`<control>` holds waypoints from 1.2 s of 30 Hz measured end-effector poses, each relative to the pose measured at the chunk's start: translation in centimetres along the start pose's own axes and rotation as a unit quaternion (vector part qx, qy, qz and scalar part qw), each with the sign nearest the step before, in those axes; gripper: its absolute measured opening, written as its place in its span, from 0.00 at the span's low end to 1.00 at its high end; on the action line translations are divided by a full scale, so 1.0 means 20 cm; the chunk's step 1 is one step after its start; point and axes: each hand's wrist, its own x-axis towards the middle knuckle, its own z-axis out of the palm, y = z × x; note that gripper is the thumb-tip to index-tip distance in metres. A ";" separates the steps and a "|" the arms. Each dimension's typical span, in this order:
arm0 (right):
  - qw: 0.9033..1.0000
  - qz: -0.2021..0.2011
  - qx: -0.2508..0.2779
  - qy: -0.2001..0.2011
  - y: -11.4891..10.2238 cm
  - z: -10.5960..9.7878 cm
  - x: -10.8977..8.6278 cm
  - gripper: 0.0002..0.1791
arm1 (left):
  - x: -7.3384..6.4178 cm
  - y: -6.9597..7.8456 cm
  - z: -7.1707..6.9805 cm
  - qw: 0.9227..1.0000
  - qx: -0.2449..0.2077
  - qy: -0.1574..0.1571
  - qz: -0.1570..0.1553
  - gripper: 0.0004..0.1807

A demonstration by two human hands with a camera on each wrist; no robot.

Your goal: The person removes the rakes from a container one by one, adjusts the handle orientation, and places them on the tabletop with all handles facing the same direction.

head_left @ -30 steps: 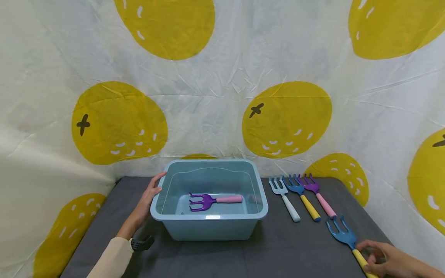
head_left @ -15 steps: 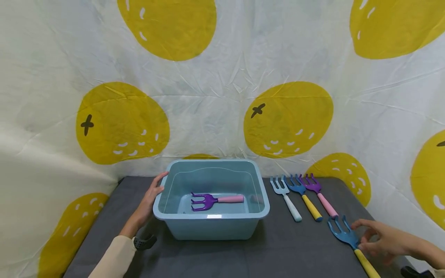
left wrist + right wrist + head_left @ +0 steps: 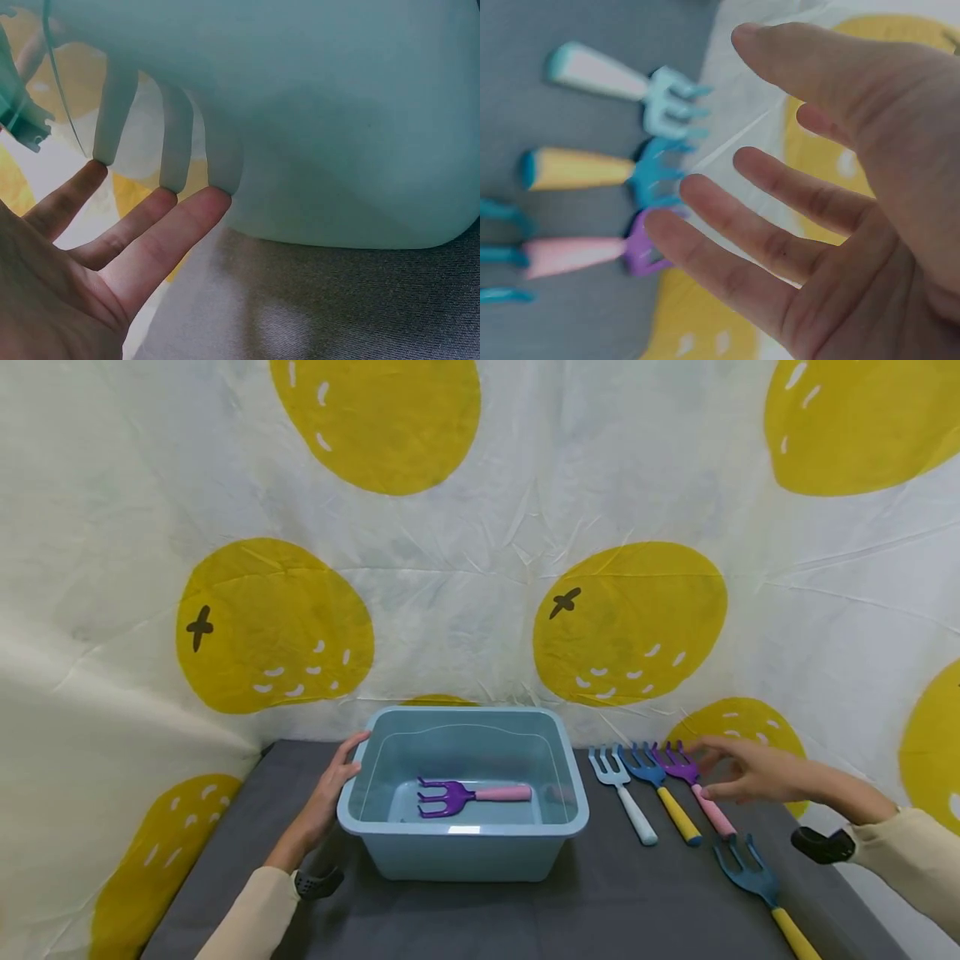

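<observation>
A light blue plastic tub (image 3: 465, 858) stands mid-table, holding a purple garden hand fork (image 3: 502, 793) with a pink handle. Against the tub's outer left wall (image 3: 337, 135), straight fingertips of my left hand (image 3: 321, 800) touch just below the rim. Over on the right, my right hand (image 3: 765, 772) hovers beside a second purple-and-pink hand fork (image 3: 716, 817), fingers spread and holding nothing. Left of that fork lie a blue hand fork with a yellow handle (image 3: 678, 817) and a pale blue one with a white handle (image 3: 637, 817).
Nearer the front right, another blue hand fork (image 3: 752, 878) with a yellow handle lies slanted on the dark grey tablecloth (image 3: 622, 910). Behind the table hangs a white curtain (image 3: 450, 635) printed with yellow fruit.
My right hand has left the front blue hand fork and moved away from me to the purple one at the back. That blue fork stays on the table; my left hand keeps its place.
</observation>
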 end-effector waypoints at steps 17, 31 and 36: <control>0.991 -0.071 -0.111 -0.032 -0.56 -0.01 0.63 0.36 | 0.01 0.01 -0.01 1.000 0.001 0.002 0.002 0.30; 0.979 -0.092 -0.130 -0.127 -0.75 0.17 1.01 0.37 | 0.01 -0.01 -0.01 1.000 0.000 0.005 0.003 0.29; 0.969 -0.084 -0.164 -0.163 -0.76 0.30 1.17 0.35 | 0.01 -0.01 -0.01 1.000 0.000 0.004 0.001 0.29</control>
